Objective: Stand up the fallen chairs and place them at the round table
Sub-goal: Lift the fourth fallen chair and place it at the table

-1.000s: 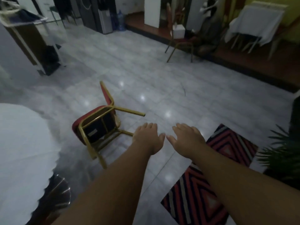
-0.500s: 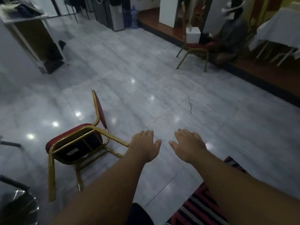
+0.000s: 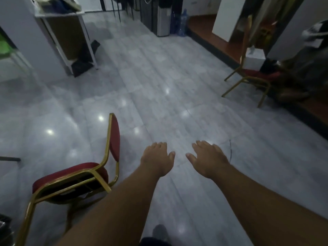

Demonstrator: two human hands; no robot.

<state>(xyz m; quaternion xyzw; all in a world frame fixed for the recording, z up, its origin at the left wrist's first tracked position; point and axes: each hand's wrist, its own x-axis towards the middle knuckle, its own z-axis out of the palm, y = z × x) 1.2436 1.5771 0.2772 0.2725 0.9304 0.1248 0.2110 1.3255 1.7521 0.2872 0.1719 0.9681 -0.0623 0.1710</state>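
Both hands extended forward, palms down, fingers loosely spread and holding nothing: left hand (image 3: 157,158), right hand (image 3: 208,157), side by side above the grey tiled floor (image 3: 177,77) with a small gap between them. Fallen chair (image 3: 76,176), red cushions and gold frame, lies tipped on the floor at lower left, just beside the left forearm, legs toward the camera, backrest pointing away; not touched by either hand. A second chair (image 3: 252,75) of the same type stands upright at right, well apart, next to a seated person (image 3: 305,68).
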